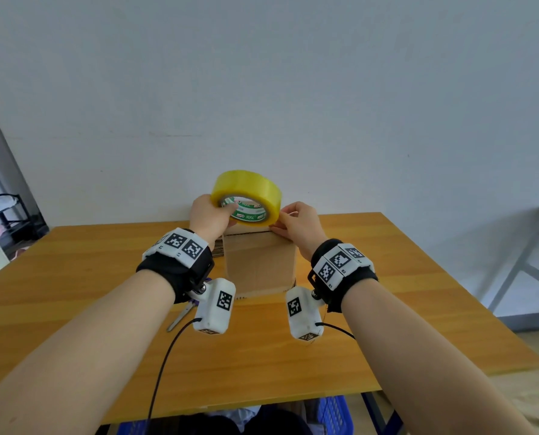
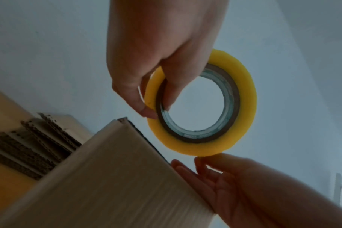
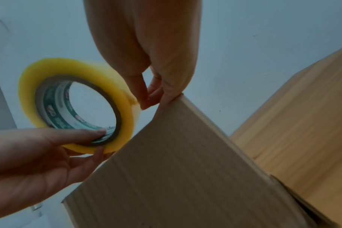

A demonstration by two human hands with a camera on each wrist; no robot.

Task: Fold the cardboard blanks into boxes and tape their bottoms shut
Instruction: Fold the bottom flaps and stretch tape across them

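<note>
A yellow tape roll (image 1: 246, 196) (image 2: 201, 104) (image 3: 76, 104) hangs just above a brown cardboard box (image 1: 258, 262) (image 2: 111, 177) (image 3: 185, 169) that stands upright on the wooden table (image 1: 387, 277). My left hand (image 1: 227, 211) (image 2: 152, 108) (image 3: 88, 138) grips the roll's left side, with one finger inside the core and the others outside. My right hand (image 1: 282, 215) (image 2: 199, 160) (image 3: 146, 100) pinches the tape's loose end at the roll's right rim, right over the box's top right corner. The box's top face is hidden.
A stack of flat cardboard blanks (image 1: 219, 246) (image 2: 29, 138) lies behind the box to the left. Scissors (image 1: 180, 315) lie on the table under my left wrist. A blue basket (image 1: 334, 412) sits under the table's front edge. The wall stands close behind.
</note>
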